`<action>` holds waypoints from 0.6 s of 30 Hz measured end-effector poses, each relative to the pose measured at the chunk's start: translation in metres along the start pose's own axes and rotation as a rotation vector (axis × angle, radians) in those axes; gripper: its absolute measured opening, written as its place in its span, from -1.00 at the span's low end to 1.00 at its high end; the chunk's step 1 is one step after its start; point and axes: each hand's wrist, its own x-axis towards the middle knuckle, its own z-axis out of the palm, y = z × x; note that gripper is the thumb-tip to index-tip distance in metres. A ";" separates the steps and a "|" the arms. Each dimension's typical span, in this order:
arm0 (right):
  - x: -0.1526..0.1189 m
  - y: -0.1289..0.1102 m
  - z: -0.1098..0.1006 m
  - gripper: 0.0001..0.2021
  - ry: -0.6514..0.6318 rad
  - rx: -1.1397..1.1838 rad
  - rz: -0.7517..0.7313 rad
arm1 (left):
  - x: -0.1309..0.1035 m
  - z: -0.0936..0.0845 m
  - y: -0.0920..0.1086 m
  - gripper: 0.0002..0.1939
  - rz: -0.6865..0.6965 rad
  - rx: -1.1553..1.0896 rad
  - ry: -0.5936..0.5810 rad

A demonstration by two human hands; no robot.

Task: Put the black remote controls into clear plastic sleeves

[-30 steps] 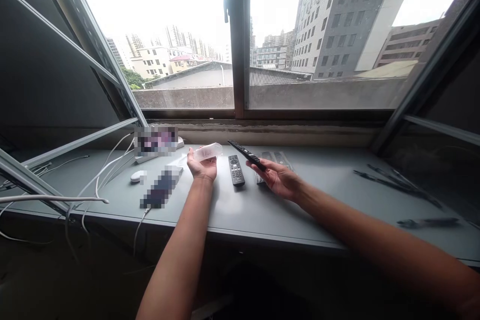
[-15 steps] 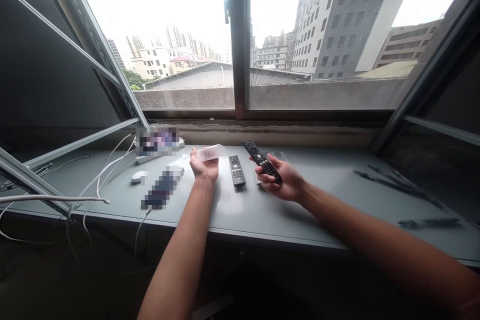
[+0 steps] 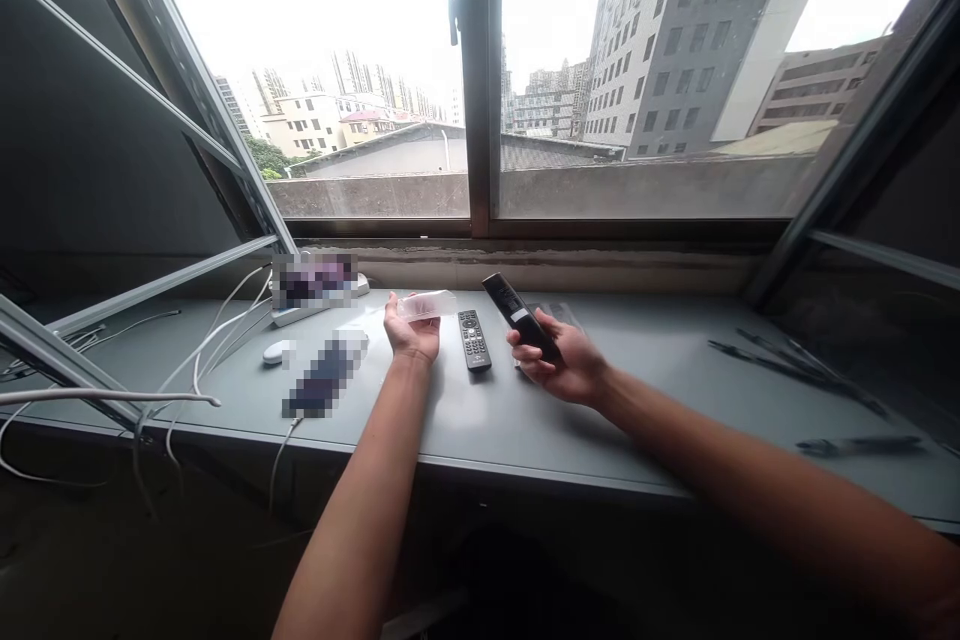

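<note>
In my right hand [image 3: 566, 360] is a black remote control [image 3: 520, 316], tilted up off the table, with its back and a small white label towards me. My left hand [image 3: 414, 332] is closed around a translucent plastic sleeve or case [image 3: 427, 306]; I cannot tell which it is. Between the hands a second black remote control [image 3: 475, 341] lies face up on the grey table [image 3: 480, 430]. Behind my right hand, partly hidden by it, lies a clear plastic piece [image 3: 564, 313].
A white power strip [image 3: 322, 303] with cables stands at the left back, under a blurred-out object. A blurred-out phone-like device [image 3: 326, 377] and a round white item [image 3: 277, 353] lie nearby. Dark straps [image 3: 795, 370] lie at the right. Metal frame bars flank both sides.
The remote in my right hand has turned over, from its button side to its back with the label. My left hand has shifted slightly right with the clear plastic.
</note>
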 end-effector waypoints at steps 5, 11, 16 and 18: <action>0.001 0.005 0.001 -0.74 0.026 -0.015 -0.056 | -0.001 0.000 0.000 -0.67 -0.001 0.003 0.002; 0.009 0.014 -0.012 -0.68 0.029 -0.445 -0.387 | 0.000 0.000 0.000 -0.65 0.002 0.005 -0.015; 0.007 0.014 -0.014 -0.76 -0.076 -0.942 -0.793 | -0.001 0.001 0.000 -0.63 -0.004 0.005 -0.012; 0.005 0.015 -0.012 -0.84 -0.126 -1.123 -0.923 | -0.001 0.001 0.000 -0.63 -0.007 0.003 -0.008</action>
